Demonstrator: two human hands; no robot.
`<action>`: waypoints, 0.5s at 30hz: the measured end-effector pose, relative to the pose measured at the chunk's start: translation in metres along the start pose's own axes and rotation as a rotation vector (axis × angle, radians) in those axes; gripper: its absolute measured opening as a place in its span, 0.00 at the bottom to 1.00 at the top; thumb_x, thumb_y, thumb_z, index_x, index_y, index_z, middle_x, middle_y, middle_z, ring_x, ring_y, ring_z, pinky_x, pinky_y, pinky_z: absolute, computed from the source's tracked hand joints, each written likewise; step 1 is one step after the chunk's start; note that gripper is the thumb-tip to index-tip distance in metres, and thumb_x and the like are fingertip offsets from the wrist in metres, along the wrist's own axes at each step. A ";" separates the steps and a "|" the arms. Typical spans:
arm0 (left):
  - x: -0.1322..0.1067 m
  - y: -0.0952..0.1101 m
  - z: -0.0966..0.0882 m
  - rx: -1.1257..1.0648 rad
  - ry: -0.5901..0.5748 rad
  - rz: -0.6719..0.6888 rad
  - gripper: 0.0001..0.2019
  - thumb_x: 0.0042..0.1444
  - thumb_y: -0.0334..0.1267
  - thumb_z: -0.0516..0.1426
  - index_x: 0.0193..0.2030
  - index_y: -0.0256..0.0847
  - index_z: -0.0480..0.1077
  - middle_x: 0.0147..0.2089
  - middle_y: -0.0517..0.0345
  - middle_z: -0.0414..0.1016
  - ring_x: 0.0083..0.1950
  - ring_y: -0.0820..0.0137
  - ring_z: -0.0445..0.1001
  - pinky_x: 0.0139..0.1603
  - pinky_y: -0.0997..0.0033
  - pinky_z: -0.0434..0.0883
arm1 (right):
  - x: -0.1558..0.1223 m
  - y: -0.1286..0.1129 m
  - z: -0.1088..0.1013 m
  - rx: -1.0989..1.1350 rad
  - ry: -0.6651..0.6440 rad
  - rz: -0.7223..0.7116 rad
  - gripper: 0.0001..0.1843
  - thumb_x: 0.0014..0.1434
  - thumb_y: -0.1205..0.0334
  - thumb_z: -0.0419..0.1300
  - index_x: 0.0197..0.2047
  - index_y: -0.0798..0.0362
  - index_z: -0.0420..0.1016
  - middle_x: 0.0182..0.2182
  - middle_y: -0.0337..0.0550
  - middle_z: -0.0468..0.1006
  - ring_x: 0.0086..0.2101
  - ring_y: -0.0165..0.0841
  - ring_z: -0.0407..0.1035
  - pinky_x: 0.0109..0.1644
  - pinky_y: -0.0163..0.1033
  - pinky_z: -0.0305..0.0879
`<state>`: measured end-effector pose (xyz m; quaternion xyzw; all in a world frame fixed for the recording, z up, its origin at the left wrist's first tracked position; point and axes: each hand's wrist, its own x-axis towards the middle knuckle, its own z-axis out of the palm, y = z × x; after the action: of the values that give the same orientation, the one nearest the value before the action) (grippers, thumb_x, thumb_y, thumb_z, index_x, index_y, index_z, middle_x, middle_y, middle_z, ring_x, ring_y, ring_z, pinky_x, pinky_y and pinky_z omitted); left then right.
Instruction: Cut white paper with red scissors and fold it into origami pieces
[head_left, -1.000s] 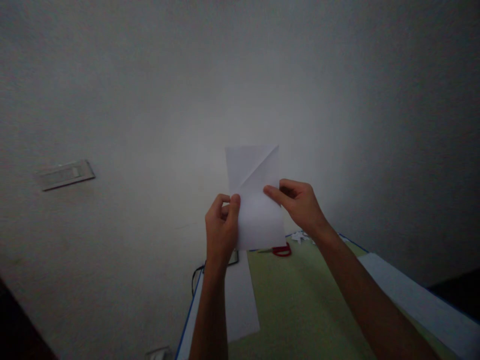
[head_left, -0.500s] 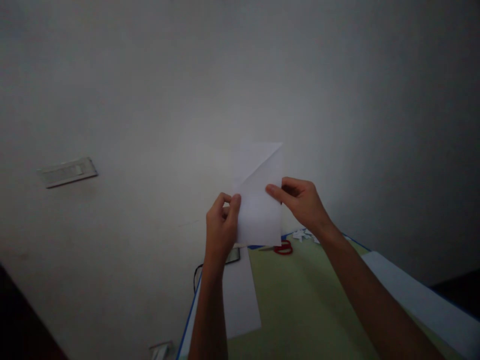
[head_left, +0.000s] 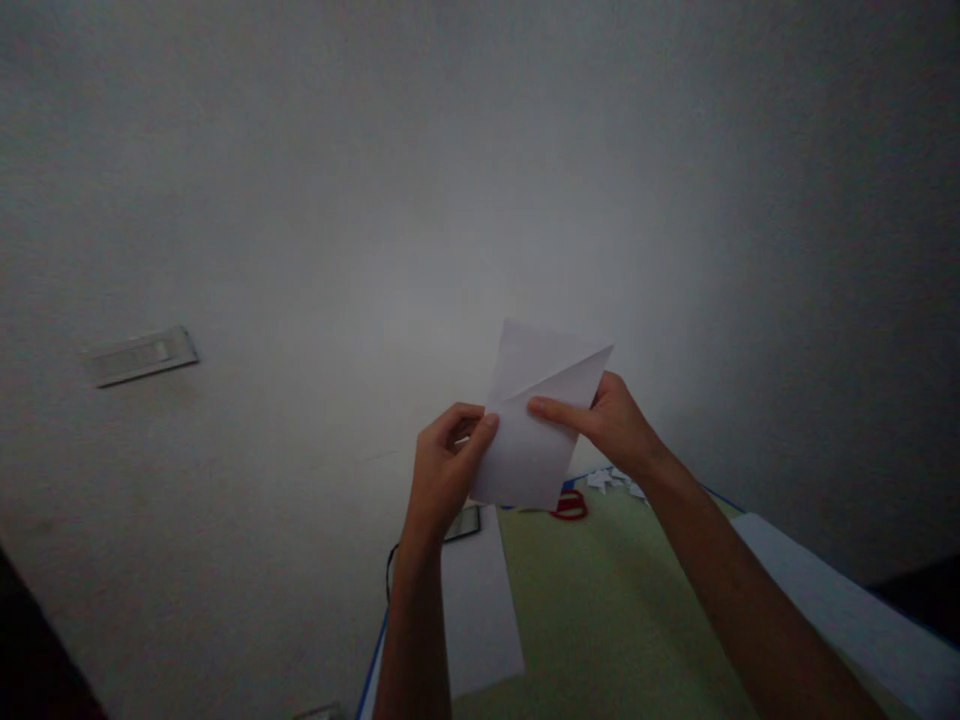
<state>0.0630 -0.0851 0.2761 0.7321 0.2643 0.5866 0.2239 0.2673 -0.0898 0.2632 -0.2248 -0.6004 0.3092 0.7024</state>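
Note:
Both my hands hold up a white sheet of paper (head_left: pixel 536 425) in front of a pale wall. The sheet has a diagonal fold across its upper part and leans to the right. My left hand (head_left: pixel 444 470) pinches its left edge with thumb and fingers closed. My right hand (head_left: pixel 611 425) grips its right edge, with the forefinger stretched across the front of the sheet. Below the sheet lies a green table (head_left: pixel 600 620) with a blue border.
Red-handled scissors (head_left: pixel 568 504) and small white paper scraps (head_left: pixel 611 478) lie at the table's far end. Flat white sheets lie on the table's left (head_left: pixel 476 600) and right (head_left: pixel 840 600). A dark device (head_left: pixel 461 523) with a cable sits at the far left corner. A switch plate (head_left: pixel 139 355) is on the wall.
The sheet has dropped a little and tilted clockwise to the right. Both hands moved down and slightly right with it, keeping their hold.

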 end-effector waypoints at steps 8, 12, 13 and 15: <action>0.000 -0.002 0.001 -0.082 -0.073 -0.007 0.07 0.59 0.42 0.66 0.37 0.41 0.78 0.33 0.59 0.81 0.34 0.73 0.76 0.34 0.78 0.69 | -0.001 -0.002 0.000 0.062 -0.018 0.025 0.18 0.50 0.50 0.77 0.37 0.54 0.85 0.36 0.47 0.86 0.32 0.37 0.78 0.34 0.40 0.75; -0.001 -0.005 -0.001 -0.078 -0.093 -0.034 0.10 0.59 0.42 0.67 0.34 0.39 0.75 0.25 0.64 0.74 0.26 0.77 0.68 0.27 0.80 0.63 | 0.003 0.003 -0.001 0.116 0.041 -0.055 0.14 0.55 0.51 0.74 0.39 0.52 0.85 0.37 0.45 0.86 0.33 0.36 0.77 0.36 0.40 0.75; -0.001 -0.005 -0.001 -0.080 -0.103 -0.051 0.10 0.58 0.43 0.67 0.35 0.39 0.74 0.23 0.65 0.72 0.24 0.78 0.66 0.25 0.80 0.62 | 0.004 0.004 -0.002 0.118 0.044 -0.098 0.13 0.56 0.52 0.74 0.40 0.51 0.85 0.37 0.44 0.86 0.35 0.36 0.77 0.38 0.40 0.75; -0.001 -0.005 -0.001 -0.101 -0.127 -0.093 0.11 0.58 0.44 0.66 0.37 0.40 0.72 0.21 0.67 0.70 0.23 0.77 0.65 0.24 0.80 0.61 | 0.005 0.004 -0.006 0.074 -0.008 -0.204 0.09 0.60 0.56 0.71 0.43 0.48 0.86 0.41 0.42 0.85 0.40 0.36 0.77 0.44 0.42 0.76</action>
<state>0.0613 -0.0815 0.2720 0.7425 0.2536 0.5405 0.3038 0.2725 -0.0830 0.2627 -0.1351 -0.6110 0.2592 0.7357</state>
